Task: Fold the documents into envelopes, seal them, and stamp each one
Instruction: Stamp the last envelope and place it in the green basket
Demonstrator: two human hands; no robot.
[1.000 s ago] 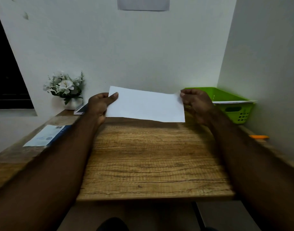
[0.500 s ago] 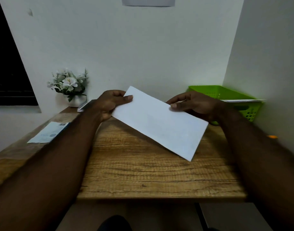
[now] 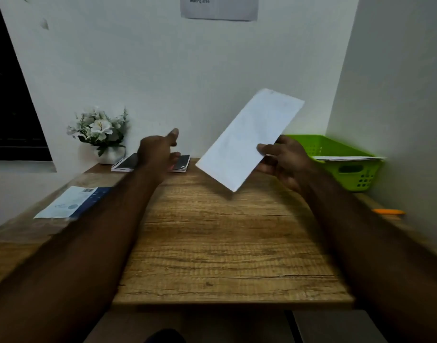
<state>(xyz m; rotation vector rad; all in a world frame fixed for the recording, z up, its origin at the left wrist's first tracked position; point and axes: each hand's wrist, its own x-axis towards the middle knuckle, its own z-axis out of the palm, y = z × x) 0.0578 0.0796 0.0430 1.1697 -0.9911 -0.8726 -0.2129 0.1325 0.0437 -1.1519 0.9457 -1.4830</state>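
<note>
Held aloft over the far half of the counter (image 3: 224,243): white envelope (image 3: 247,142), plain face to camera. Long axis tilted 7 to 1 o'clock, upper short end toward 1. Pinched at the lower right edge by right grip (image 3: 284,162), thumb on the face. Spread wide, holding nothing: left grip (image 3: 158,152), at 9 o'clock of the envelope, apart from it, in front of a black notebook (image 3: 123,164). At 3 o'clock, behind right grip: green basket (image 3: 341,169) with papers. Far left: flower pot (image 3: 111,154), leaflet (image 3: 69,204).

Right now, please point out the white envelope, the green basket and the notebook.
white envelope (image 3: 247,142): head view, middle of its face.
green basket (image 3: 348,177): head view, front wall.
notebook (image 3: 127,163): head view, dark cover.
</note>
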